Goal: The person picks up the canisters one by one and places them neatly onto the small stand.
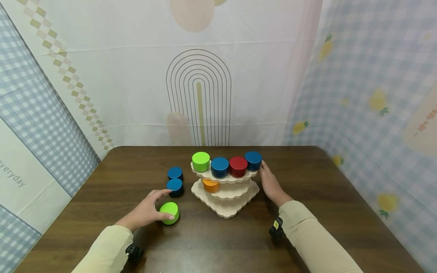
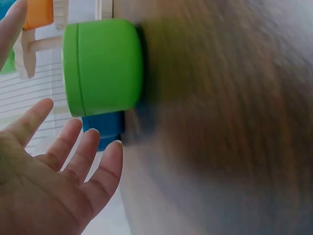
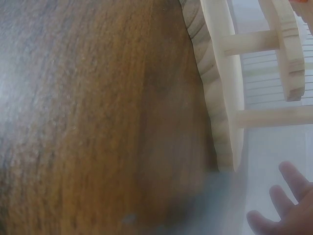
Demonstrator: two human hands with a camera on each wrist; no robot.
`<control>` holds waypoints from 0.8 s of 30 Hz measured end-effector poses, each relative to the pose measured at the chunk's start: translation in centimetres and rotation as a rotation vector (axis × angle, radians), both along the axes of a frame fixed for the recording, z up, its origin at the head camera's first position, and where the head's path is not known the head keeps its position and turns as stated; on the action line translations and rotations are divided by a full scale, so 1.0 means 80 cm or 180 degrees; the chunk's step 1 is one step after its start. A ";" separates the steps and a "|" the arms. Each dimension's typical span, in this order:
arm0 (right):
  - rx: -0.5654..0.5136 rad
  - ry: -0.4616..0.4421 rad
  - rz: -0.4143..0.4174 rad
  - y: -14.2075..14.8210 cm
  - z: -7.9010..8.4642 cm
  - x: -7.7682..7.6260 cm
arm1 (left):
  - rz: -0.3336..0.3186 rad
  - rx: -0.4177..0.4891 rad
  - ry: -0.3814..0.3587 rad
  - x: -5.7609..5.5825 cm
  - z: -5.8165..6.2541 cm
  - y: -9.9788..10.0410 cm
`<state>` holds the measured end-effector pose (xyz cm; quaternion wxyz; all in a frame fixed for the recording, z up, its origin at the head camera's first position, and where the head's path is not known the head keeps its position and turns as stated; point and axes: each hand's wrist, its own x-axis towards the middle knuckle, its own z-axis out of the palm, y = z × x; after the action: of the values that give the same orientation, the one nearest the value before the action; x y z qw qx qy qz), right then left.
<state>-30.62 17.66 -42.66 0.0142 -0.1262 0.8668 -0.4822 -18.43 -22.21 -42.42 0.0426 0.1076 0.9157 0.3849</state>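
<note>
My left hand (image 1: 146,210) spreads its thumb and fingers around a lime-green round tin (image 1: 169,213) on the table. In the left wrist view the fingers stand spread beside the green tin (image 2: 102,68). Two blue tins (image 1: 175,187) are just beyond that hand. A pale wooden tiered stand (image 1: 225,208) with scalloped shelves bears a green, a red (image 1: 238,167) and two blue tins on top, and an orange tin (image 1: 211,185) lower down. My right hand (image 1: 271,184) is at the stand's right, fingertips by the right blue tin (image 1: 253,161); whether they touch it I cannot tell.
Everything stands on a dark brown wooden table (image 1: 218,246). A white patterned cloth (image 1: 136,76) hangs behind it, and blue checked cloth (image 1: 358,132) hangs on the right. Each wrist wears a small black device.
</note>
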 end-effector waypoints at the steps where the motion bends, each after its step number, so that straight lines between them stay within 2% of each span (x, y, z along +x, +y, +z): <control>1: 0.0007 -0.0001 -0.0009 0.000 0.000 0.000 | -0.0006 -0.0015 -0.0006 0.000 -0.002 -0.001; 10: 0.0033 -0.0063 -0.0043 0.001 0.001 -0.001 | -0.0110 -0.0064 -0.0087 -0.004 -0.017 -0.008; 24: -0.0027 -0.0026 0.0020 0.000 0.000 -0.001 | -0.0249 -0.0175 -0.0178 -0.009 -0.026 -0.009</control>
<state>-30.67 17.66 -42.67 0.0188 -0.1269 0.8643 -0.4863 -19.13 -22.95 -44.54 0.0861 0.1314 0.9195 0.3605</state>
